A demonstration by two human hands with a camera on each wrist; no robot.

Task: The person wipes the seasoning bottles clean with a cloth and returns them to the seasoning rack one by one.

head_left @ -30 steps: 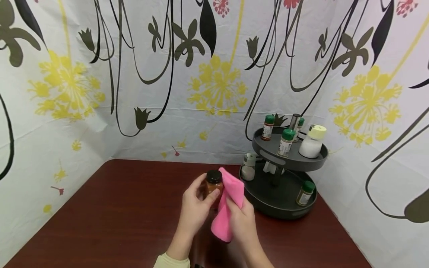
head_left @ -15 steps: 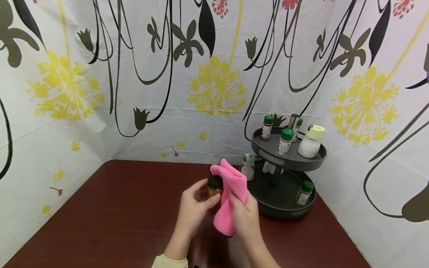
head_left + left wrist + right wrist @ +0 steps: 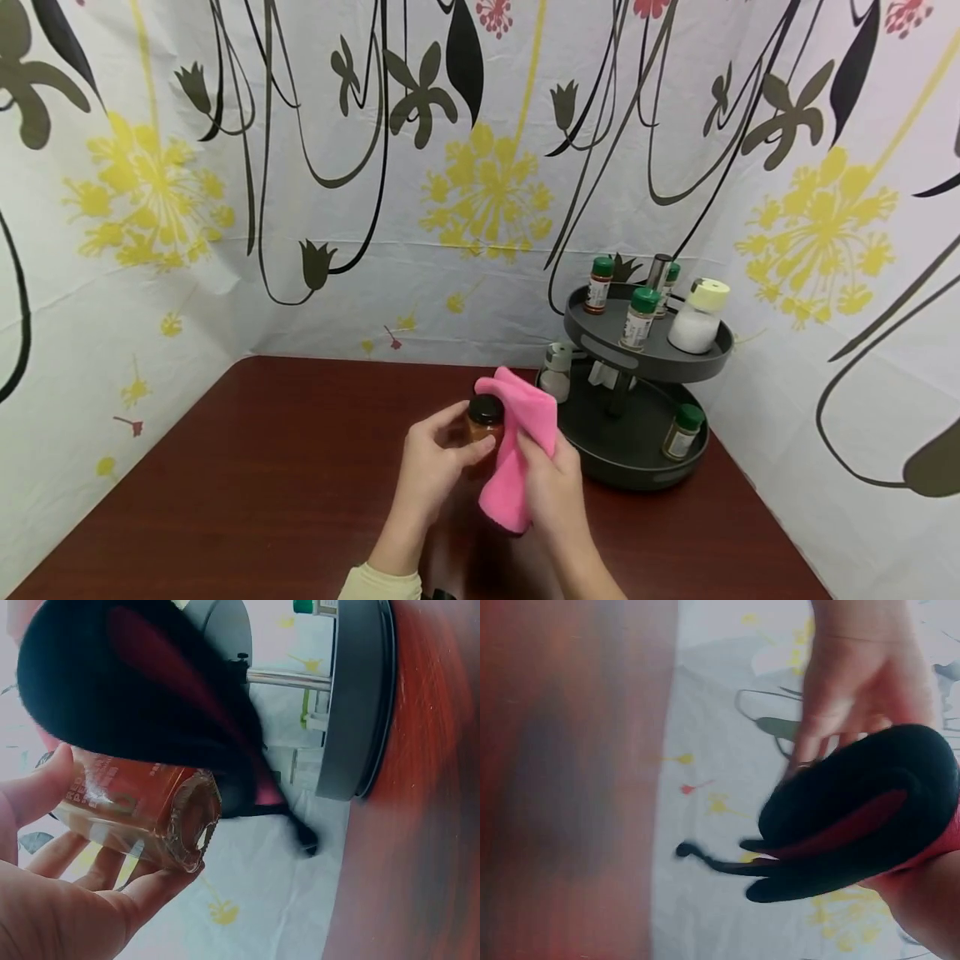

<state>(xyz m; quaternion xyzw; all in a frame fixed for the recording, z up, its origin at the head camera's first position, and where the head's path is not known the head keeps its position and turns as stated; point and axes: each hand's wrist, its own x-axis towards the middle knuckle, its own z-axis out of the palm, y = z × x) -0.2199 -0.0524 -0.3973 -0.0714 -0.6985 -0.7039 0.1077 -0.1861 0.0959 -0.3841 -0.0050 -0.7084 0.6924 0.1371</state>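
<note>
My left hand (image 3: 429, 467) grips a small spice jar (image 3: 485, 421) with a black lid, raised over the table. In the left wrist view the jar (image 3: 135, 806) is clear with reddish-brown contents, its base facing the camera, thumb on one side and fingers along the other. On the jar's right side, my right hand (image 3: 553, 492) holds a folded pink cloth (image 3: 517, 450), thumb pressed on it. The cloth (image 3: 855, 817) shows dark edging in the right wrist view and covers part of the jar in the left wrist view.
A dark two-tier turntable rack (image 3: 648, 354) stands at the back right. Green-capped jars (image 3: 638, 319) and a white bottle with a yellow cap (image 3: 699, 317) sit on top; a shaker (image 3: 557, 372) and another green-capped jar (image 3: 682, 433) sit below. Patterned sheeting (image 3: 360, 317) borders the brown table (image 3: 247, 475).
The cloth has shifted up and then slightly back down along the jar, and a little to the right. The jar is slightly lower and further right than a second ago. Both grips persist.
</note>
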